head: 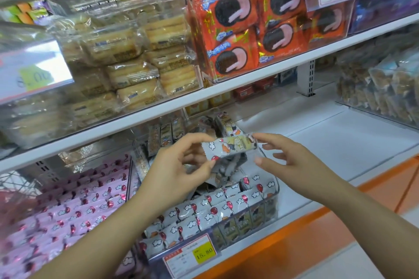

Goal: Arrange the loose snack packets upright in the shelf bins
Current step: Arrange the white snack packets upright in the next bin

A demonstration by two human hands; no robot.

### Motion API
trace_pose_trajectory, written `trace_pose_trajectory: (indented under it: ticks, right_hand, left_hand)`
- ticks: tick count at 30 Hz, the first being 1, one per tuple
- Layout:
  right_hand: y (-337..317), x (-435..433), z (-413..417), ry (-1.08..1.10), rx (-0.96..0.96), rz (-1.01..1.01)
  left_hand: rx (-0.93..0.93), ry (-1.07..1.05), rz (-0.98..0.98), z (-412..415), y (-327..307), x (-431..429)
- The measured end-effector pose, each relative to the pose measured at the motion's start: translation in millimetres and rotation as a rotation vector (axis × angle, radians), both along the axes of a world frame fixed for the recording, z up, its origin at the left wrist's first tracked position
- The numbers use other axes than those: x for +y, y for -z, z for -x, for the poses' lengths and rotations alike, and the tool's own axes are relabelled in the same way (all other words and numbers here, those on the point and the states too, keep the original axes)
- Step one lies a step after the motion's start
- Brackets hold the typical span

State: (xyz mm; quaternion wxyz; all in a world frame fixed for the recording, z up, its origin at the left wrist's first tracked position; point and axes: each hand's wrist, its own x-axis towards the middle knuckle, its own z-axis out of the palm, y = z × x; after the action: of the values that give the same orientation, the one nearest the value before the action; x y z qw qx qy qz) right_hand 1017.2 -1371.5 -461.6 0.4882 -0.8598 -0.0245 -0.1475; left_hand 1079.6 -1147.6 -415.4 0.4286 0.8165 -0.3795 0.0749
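Fingers [195, 139] of the left hand [176, 165] pinch the left end of a grey snack packet [231, 146], thumb below and forefinger above. This holds the packet level in the air over the clear bin [275, 188] on the lower shelf [340, 142]. The right hand [292, 161] is at the packet's right end with fingers spread and relaxed. Its forefinger tip meets or nearly meets the wrapper; whether it presses cannot be told. The two-ended hold looks meant to turn the packet onto its edge before it goes down.

At the near side of the bin, packets of the same print stand in upright rows [215, 208]. Behind them, directly under the held packet, a loose heap [226, 171] lies tumbled and probably needs straightening before a neat slot opens. A yellow price tag [189, 253] hangs on the bin's near wall. To the left sits a bin of pink packets [68, 210]. The upper shelf board [158, 108] overhangs the far part of the bin, carrying pale cakes [136, 52] and orange cookie packs [235, 29], so room to lift is likely limited.
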Motion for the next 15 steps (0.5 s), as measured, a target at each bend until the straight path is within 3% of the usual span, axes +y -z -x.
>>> trace_pose_trajectory:
  ticks: [10,15]
  right_hand:
    - [-15,0,3,0.055,-0.084,-0.549]
    - [-22,-6,7,0.191,-0.214,-0.501]
  left_hand:
    - [0.032,0.060,-0.027,3,7,-15]
    - [0.306,0.043,-0.104,-7,9,-37]
